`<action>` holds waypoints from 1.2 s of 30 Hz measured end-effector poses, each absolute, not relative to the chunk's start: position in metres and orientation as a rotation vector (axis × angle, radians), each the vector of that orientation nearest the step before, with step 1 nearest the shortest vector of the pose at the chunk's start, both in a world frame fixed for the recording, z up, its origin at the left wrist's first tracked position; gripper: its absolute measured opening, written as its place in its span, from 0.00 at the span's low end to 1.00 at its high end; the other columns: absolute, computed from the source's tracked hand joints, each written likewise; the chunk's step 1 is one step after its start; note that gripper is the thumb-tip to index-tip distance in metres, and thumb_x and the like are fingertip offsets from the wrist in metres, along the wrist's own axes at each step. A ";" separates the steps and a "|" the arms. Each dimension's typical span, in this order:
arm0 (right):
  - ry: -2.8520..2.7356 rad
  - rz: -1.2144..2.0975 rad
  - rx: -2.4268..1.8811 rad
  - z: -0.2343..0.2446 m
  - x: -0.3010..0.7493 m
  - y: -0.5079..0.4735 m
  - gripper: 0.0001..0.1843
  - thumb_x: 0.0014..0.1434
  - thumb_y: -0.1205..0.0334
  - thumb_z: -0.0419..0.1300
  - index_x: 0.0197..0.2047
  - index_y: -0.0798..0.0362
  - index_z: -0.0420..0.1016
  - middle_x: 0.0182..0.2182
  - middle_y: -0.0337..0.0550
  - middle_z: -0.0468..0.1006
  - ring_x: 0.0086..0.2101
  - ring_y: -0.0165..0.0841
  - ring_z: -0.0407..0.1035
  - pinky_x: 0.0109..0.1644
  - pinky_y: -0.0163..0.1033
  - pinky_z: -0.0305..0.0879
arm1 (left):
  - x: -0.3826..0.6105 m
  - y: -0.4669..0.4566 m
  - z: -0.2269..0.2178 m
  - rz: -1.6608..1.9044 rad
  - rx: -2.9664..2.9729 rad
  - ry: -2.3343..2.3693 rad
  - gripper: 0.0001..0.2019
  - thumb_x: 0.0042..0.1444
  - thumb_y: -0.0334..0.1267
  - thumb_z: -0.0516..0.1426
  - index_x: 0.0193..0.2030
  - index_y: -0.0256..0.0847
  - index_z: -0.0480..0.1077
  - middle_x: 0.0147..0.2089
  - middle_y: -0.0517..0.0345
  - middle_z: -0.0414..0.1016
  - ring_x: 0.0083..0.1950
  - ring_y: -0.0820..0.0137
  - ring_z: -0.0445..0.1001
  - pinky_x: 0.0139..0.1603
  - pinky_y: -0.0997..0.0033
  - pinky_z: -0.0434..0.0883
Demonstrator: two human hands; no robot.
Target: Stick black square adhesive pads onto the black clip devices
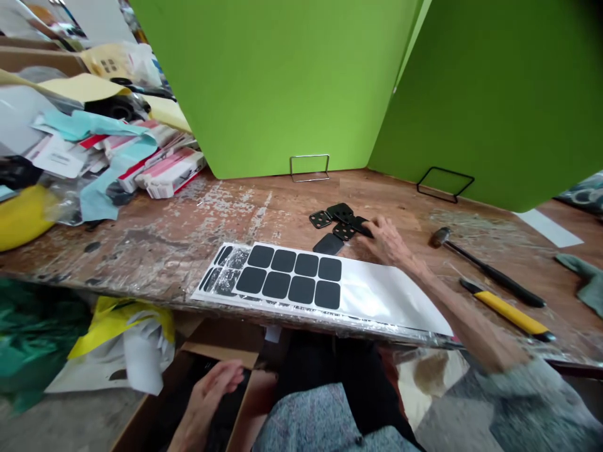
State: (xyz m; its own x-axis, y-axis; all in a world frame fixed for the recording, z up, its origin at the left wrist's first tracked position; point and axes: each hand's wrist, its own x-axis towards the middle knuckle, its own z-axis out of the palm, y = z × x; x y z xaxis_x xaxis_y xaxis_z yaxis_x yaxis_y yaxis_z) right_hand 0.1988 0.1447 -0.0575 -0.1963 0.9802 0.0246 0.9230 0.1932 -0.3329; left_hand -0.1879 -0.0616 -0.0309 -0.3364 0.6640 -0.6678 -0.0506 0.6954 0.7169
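My right hand (pixel 385 240) reaches across the wooden table (pixel 164 226) and touches a cluster of small black square plates with holes (pixel 338 221); its fingers curl on the rightmost plate. A plain black pad (pixel 328 244) lies just below the cluster. In front lies a white backing sheet (pixel 377 295) carrying several black rounded square pads (pixel 294 279). My left hand (pixel 211 392) hangs below the table edge over a cardboard box (pixel 221 348), fingers loosely apart, holding nothing.
A hammer (pixel 485 267) and a yellow-handled tool (pixel 509 311) lie at the right. Piled boxes, papers and bags (pixel 108 144) fill the left. Green partition panels (pixel 292 81) stand behind on wire feet. A green cloth (pixel 584 276) lies far right.
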 end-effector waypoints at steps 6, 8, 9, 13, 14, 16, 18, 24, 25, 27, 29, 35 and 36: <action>-2.263 0.545 -1.648 -0.058 0.160 0.091 0.12 0.64 0.58 0.56 0.49 0.49 0.73 0.45 0.51 0.73 0.48 0.45 0.64 0.53 0.52 0.57 | -0.092 -0.013 -0.018 0.877 1.389 1.467 0.08 0.54 0.41 0.61 0.39 0.45 0.79 0.40 0.52 0.77 0.43 0.64 0.74 0.51 0.70 0.70; -2.175 0.556 -1.682 -0.059 0.155 0.089 0.08 0.63 0.61 0.56 0.43 0.52 0.73 0.43 0.53 0.73 0.46 0.46 0.65 0.51 0.51 0.58 | -0.073 -0.004 -0.023 0.886 1.536 1.481 0.09 0.56 0.41 0.60 0.42 0.46 0.79 0.39 0.52 0.75 0.42 0.65 0.73 0.51 0.69 0.68; -2.147 0.566 -1.679 -0.059 0.155 0.090 0.06 0.63 0.63 0.54 0.40 0.53 0.72 0.42 0.53 0.73 0.45 0.45 0.65 0.50 0.50 0.58 | -0.068 -0.002 -0.026 0.885 1.573 1.505 0.09 0.56 0.41 0.59 0.42 0.45 0.78 0.38 0.52 0.74 0.41 0.66 0.73 0.50 0.69 0.68; -2.044 0.758 -1.581 -0.049 0.161 0.100 0.07 0.63 0.64 0.50 0.34 0.51 0.67 0.32 0.43 0.71 0.35 0.36 0.65 0.40 0.40 0.59 | -0.066 -0.007 -0.029 0.815 1.392 1.561 0.09 0.56 0.45 0.59 0.34 0.42 0.76 0.32 0.54 0.73 0.34 0.69 0.71 0.40 0.70 0.69; -2.025 0.829 -1.543 -0.046 0.165 0.104 0.07 0.63 0.62 0.50 0.32 0.51 0.65 0.28 0.40 0.69 0.31 0.33 0.63 0.37 0.38 0.58 | -0.066 -0.010 -0.026 0.770 1.211 1.530 0.12 0.56 0.47 0.59 0.33 0.40 0.75 0.32 0.54 0.74 0.33 0.69 0.72 0.37 0.70 0.69; -1.992 0.961 -1.472 -0.039 0.173 0.110 0.10 0.63 0.58 0.50 0.30 0.50 0.62 0.24 0.36 0.65 0.26 0.30 0.59 0.31 0.35 0.56 | -0.061 -0.014 -0.019 0.716 0.742 1.393 0.15 0.57 0.49 0.58 0.35 0.38 0.73 0.33 0.50 0.76 0.34 0.67 0.75 0.36 0.70 0.71; -1.968 1.045 -1.428 -0.034 0.181 0.115 0.13 0.63 0.53 0.48 0.30 0.50 0.61 0.23 0.34 0.62 0.24 0.29 0.57 0.28 0.34 0.55 | -0.052 -0.013 -0.012 0.791 0.318 1.212 0.14 0.59 0.47 0.57 0.39 0.36 0.72 0.36 0.47 0.78 0.39 0.65 0.78 0.42 0.67 0.73; -1.957 0.801 -1.526 -0.017 0.177 0.081 0.04 0.59 0.62 0.53 0.35 0.52 0.67 0.32 0.44 0.68 0.35 0.37 0.63 0.40 0.44 0.62 | -0.028 0.000 -0.011 1.175 -0.014 1.051 0.04 0.53 0.29 0.61 0.34 0.37 0.70 0.34 0.58 0.75 0.35 0.73 0.75 0.42 0.69 0.74; -1.968 0.695 -1.534 -0.015 0.170 0.068 0.05 0.59 0.64 0.53 0.38 0.52 0.68 0.36 0.47 0.70 0.38 0.39 0.64 0.44 0.47 0.62 | -0.026 0.000 -0.013 1.205 0.021 1.051 0.06 0.51 0.28 0.63 0.33 0.37 0.69 0.33 0.59 0.75 0.35 0.74 0.75 0.40 0.71 0.74; -2.001 0.582 -1.511 -0.013 0.151 0.039 0.07 0.61 0.65 0.53 0.42 0.51 0.69 0.40 0.49 0.71 0.42 0.41 0.65 0.49 0.50 0.62 | -0.022 0.000 -0.018 1.232 0.085 1.044 0.08 0.47 0.29 0.65 0.30 0.37 0.69 0.33 0.60 0.75 0.35 0.74 0.74 0.38 0.73 0.73; -1.988 0.650 -1.476 -0.015 0.131 0.016 0.06 0.62 0.66 0.54 0.43 0.51 0.69 0.41 0.49 0.73 0.43 0.41 0.67 0.51 0.51 0.64 | -0.019 0.000 -0.023 1.232 0.116 1.036 0.09 0.44 0.29 0.66 0.27 0.36 0.68 0.31 0.60 0.75 0.34 0.74 0.75 0.39 0.73 0.72; -1.762 0.787 -1.494 -0.026 0.105 -0.004 0.06 0.61 0.70 0.56 0.42 0.53 0.70 0.42 0.48 0.75 0.43 0.38 0.69 0.50 0.46 0.67 | -0.018 0.006 -0.027 1.176 0.131 1.056 0.08 0.39 0.28 0.67 0.24 0.36 0.71 0.26 0.60 0.76 0.31 0.74 0.75 0.38 0.74 0.72; -1.745 0.787 -1.492 -0.026 0.105 -0.004 0.05 0.61 0.69 0.56 0.42 0.53 0.70 0.41 0.48 0.75 0.43 0.38 0.70 0.50 0.45 0.67 | -0.018 0.007 -0.027 1.162 0.145 1.053 0.08 0.39 0.28 0.67 0.24 0.35 0.72 0.26 0.61 0.76 0.31 0.75 0.74 0.38 0.75 0.72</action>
